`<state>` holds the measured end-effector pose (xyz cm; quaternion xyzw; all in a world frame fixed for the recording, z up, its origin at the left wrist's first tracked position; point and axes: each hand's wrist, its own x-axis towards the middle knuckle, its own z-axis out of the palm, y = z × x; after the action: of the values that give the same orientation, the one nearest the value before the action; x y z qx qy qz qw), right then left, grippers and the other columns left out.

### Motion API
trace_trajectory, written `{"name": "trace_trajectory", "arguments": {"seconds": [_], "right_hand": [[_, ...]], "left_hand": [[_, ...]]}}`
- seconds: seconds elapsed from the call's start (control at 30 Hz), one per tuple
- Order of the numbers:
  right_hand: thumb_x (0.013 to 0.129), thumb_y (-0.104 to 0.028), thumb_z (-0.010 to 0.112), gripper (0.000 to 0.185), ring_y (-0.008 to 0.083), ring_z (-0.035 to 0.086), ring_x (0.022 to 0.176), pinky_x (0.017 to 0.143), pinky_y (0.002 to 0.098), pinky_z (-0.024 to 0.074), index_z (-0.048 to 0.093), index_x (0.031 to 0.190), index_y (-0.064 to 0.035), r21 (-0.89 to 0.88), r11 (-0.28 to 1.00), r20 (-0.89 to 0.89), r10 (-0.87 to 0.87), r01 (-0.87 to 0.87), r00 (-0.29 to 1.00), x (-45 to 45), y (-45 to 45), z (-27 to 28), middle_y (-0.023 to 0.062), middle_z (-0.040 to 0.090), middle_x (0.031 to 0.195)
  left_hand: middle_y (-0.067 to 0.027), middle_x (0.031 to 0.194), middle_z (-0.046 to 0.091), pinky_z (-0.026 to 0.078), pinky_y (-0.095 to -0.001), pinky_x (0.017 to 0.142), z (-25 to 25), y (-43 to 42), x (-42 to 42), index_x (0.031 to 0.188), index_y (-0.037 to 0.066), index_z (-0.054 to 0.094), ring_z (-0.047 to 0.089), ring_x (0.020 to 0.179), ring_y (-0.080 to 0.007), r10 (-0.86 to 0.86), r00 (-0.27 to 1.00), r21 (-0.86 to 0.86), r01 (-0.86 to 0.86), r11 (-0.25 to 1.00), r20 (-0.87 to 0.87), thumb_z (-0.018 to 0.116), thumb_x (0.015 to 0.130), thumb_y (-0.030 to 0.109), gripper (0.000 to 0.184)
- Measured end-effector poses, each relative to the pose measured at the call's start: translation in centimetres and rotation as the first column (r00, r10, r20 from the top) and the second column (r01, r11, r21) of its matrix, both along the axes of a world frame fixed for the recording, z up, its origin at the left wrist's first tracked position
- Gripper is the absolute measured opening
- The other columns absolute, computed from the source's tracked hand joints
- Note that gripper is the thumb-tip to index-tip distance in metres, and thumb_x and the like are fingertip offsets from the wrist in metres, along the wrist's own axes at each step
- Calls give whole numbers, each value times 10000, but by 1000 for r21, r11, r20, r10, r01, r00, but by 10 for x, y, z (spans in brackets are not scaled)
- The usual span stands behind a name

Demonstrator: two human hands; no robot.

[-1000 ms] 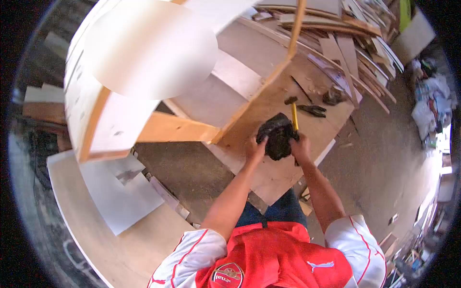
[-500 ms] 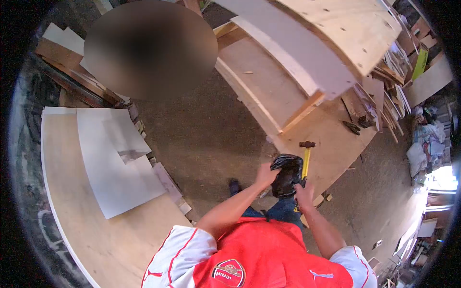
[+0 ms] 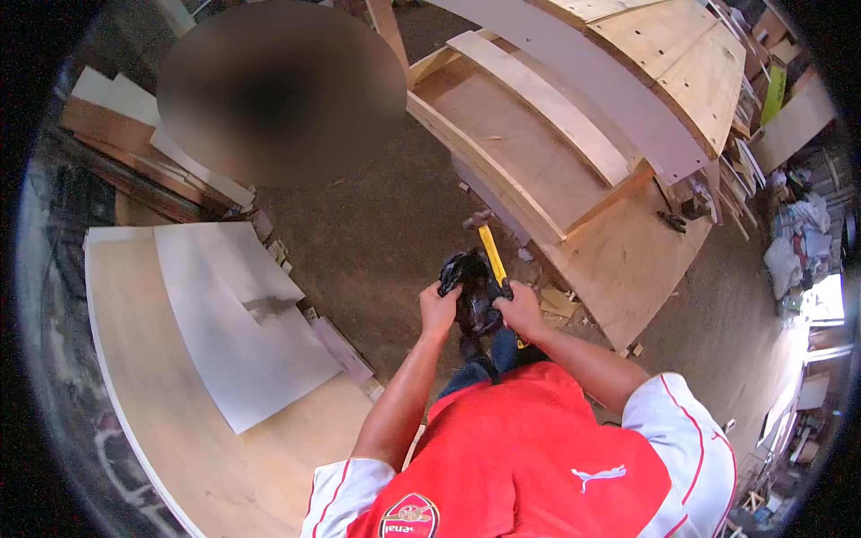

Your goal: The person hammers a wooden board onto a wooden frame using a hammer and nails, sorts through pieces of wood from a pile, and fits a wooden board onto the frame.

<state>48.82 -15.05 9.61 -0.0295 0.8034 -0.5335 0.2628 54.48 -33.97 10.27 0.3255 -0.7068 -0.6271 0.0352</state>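
A black plastic bag (image 3: 473, 305) hangs between my hands in front of my legs. My left hand (image 3: 438, 309) is closed on the bag's upper left edge. My right hand (image 3: 522, 309) is wrapped around the dark grip of a hammer (image 3: 492, 255) with a yellow handle. The hammer's brown head points forward, away from me. Right-hand fingers also touch the bag's side; whether they grip it too is hard to make out. What the bag contains is hidden.
A curved wooden frame (image 3: 547, 204) lies on a plywood sheet (image 3: 619, 269) ahead right, with a dark pliers-like tool (image 3: 671, 221) on it. White sheets (image 3: 224, 341) rest on a curved panel (image 3: 143, 359) at left. Wood scraps (image 3: 560, 305) litter the floor.
The bag and hammer have moved left with both hands, relative to the plywood. The hammer now leans left rather than standing nearly straight. My view has shifted a little.
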Motion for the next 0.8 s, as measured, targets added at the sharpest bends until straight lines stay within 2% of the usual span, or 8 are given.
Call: {"name": "trace_trajectory", "arguments": {"seconds": [0.07, 0.17, 0.27, 0.4, 0.5, 0.63, 0.7, 0.8], "right_hand": [[809, -121, 649, 133, 146, 548, 439, 428, 333, 441, 602, 853, -5, 9, 1000, -85, 21, -20, 996, -21, -8, 0, 56, 564, 567], [779, -208, 654, 294, 398, 678, 757, 721, 478, 526, 627, 941, 35, 133, 990, -88, 60, -48, 994, -59, -26, 21, 238, 659, 782], [768, -224, 658, 311, 437, 669, 824, 759, 491, 522, 629, 940, 34, 103, 994, -96, 35, -25, 995, -93, -43, 21, 260, 661, 817], [768, -232, 651, 322, 449, 672, 886, 802, 499, 524, 631, 955, 31, 129, 991, -85, 36, -25, 996, -128, -65, 25, 279, 668, 895], [783, -226, 649, 305, 456, 665, 924, 827, 507, 523, 632, 954, 27, 216, 976, -133, 20, 9, 991, -139, -94, 1, 286, 668, 925], [803, -228, 649, 280, 463, 665, 923, 835, 519, 524, 630, 932, 20, 223, 959, -141, -145, 175, 979, -138, -141, -5, 284, 669, 915], [799, -225, 655, 276, 466, 664, 910, 826, 525, 524, 623, 920, 21, 217, 940, -119, -242, 263, 963, -124, -167, -12, 285, 669, 909], [780, -213, 666, 272, 473, 659, 902, 820, 529, 523, 617, 903, 25, 203, 905, -110, -359, 374, 927, -120, -199, -9, 286, 668, 899]], "left_hand": [[-35, 830, 716, 491, -300, 725, -8, -10, -20, 966, -56, 717, 607, 775, -97, -24, 999, 1, 24, 1000, -40, 714, 857, 72, 168], [-36, 822, 713, 489, -301, 720, -25, -27, -56, 951, -56, 715, 603, 772, -99, -33, 999, 41, 34, 999, -39, 716, 859, 78, 163], [-40, 824, 713, 489, -305, 721, -3, -44, -90, 953, -62, 709, 604, 774, -104, -43, 999, -2, 43, 999, -25, 716, 860, 80, 170], [-47, 815, 703, 482, -302, 720, -14, -70, -131, 956, -76, 691, 588, 774, -110, -136, 991, -61, 135, 989, -15, 728, 866, 92, 194], [-37, 819, 696, 479, -303, 716, -48, -101, -148, 929, -71, 691, 576, 767, -113, -154, 987, 60, 156, 986, -35, 727, 876, 91, 174], [-38, 866, 703, 483, -308, 729, -52, -143, -174, 962, -59, 696, 593, 776, -128, -331, 943, 88, 328, 940, 19, 708, 895, 65, 141], [-47, 885, 709, 484, -304, 734, -48, -171, -179, 985, -64, 687, 604, 784, -127, -385, 921, 342, 347, 873, 49, 708, 900, 68, 158], [-47, 899, 712, 487, -304, 741, -27, -197, -194, 996, -59, 689, 612, 793, -124, -545, 836, 62, 542, 838, 62, 709, 902, 69, 160]]}}
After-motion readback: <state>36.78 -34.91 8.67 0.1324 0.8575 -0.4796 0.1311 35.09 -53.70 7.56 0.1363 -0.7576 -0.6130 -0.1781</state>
